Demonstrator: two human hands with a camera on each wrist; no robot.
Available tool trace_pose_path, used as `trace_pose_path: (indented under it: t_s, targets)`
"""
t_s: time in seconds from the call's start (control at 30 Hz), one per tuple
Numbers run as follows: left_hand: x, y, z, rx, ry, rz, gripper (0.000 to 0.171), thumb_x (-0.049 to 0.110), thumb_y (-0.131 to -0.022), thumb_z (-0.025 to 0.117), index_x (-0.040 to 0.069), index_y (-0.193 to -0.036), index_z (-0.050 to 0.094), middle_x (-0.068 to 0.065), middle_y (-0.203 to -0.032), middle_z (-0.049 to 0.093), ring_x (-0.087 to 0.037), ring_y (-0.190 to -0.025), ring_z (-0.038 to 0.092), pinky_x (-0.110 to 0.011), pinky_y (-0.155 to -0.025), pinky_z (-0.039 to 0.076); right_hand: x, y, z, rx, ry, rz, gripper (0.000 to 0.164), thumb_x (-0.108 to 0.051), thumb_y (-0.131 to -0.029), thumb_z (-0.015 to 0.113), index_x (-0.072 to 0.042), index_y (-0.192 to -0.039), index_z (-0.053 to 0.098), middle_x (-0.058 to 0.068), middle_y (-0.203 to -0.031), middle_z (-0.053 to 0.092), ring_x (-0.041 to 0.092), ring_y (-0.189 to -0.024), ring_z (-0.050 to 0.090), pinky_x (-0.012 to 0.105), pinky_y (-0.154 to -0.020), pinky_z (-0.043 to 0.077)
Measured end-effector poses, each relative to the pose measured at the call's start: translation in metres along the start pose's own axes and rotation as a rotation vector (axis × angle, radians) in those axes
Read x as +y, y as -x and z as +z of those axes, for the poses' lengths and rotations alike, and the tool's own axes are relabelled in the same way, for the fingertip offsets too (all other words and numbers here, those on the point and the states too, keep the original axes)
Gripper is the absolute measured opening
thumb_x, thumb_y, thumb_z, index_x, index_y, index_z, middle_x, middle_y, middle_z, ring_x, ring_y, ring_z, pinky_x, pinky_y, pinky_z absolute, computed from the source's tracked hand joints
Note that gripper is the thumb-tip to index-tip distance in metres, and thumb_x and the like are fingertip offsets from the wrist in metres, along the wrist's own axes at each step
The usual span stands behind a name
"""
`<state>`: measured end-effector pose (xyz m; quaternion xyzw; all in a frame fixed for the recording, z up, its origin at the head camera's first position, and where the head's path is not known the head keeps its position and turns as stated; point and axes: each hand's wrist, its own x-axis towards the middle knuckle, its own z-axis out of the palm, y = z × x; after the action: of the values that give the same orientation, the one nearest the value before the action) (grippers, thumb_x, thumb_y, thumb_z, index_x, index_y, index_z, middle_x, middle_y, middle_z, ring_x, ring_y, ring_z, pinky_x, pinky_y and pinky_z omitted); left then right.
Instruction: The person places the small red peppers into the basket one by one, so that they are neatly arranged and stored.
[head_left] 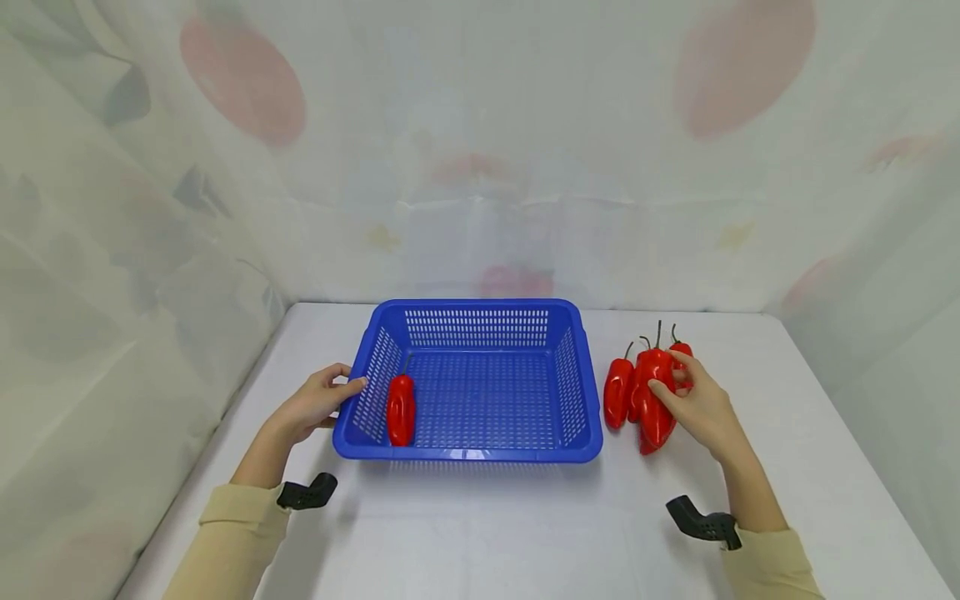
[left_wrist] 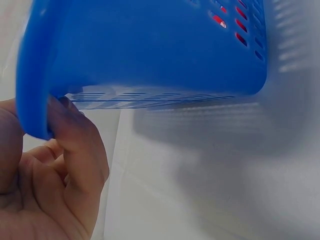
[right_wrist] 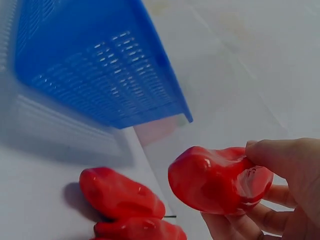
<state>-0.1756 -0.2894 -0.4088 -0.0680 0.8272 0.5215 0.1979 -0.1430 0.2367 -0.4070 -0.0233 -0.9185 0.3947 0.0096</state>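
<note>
A blue plastic basket (head_left: 480, 455) with slotted walls stands on the white table. My left hand (head_left: 313, 403) grips its left rim, thumb on top and fingers beneath, as the left wrist view also shows. Inside, along the left wall, lies one red pepper (head_left: 401, 410), stem pointing away. To the right of the basket, my right hand (head_left: 701, 406) pinches another red pepper (right_wrist: 215, 180) between thumb and fingers. In the right wrist view it is raised above other red peppers (right_wrist: 120, 194) lying on the table.
The table (head_left: 465, 533) ends at a pale patterned cloth (head_left: 480, 242) behind and at both sides. More red peppers (head_left: 617, 392) sit close beside the basket's right wall. Black wrist mounts (head_left: 307, 492) stick out from both forearms.
</note>
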Motion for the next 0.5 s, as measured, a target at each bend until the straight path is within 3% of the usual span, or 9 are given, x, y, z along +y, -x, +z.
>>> trace_pose_path:
  t_s: [0.33,0.5]
  targets:
    - [0.001,0.000,0.000,-0.004,0.002,0.004,0.045,0.036,-0.092,0.055,0.003,-0.118,0.037,-0.020,-0.103,0.064,-0.023,-0.080,0.067,-0.043,-0.070,0.056,-0.022,-0.010,-0.001,-0.014,0.008,-0.033,0.068,-0.036,-0.089,0.057,-0.006,-0.142,0.026,0.028,-0.123,0.048,0.038,-0.098,0.054,0.044,-0.070,0.056]
    - [0.002,0.001,0.000,-0.006,0.001,0.000,0.045,0.035,-0.092,0.054,0.003,-0.119,0.037,-0.019,-0.102,0.064,-0.023,-0.080,0.067,-0.042,-0.070,0.056,-0.034,-0.014,-0.001,-0.035,0.011,-0.045,0.068,-0.035,-0.088,0.060,-0.007,-0.141,0.028,0.025,-0.121,0.049,0.033,-0.094,0.053,0.040,-0.068,0.056]
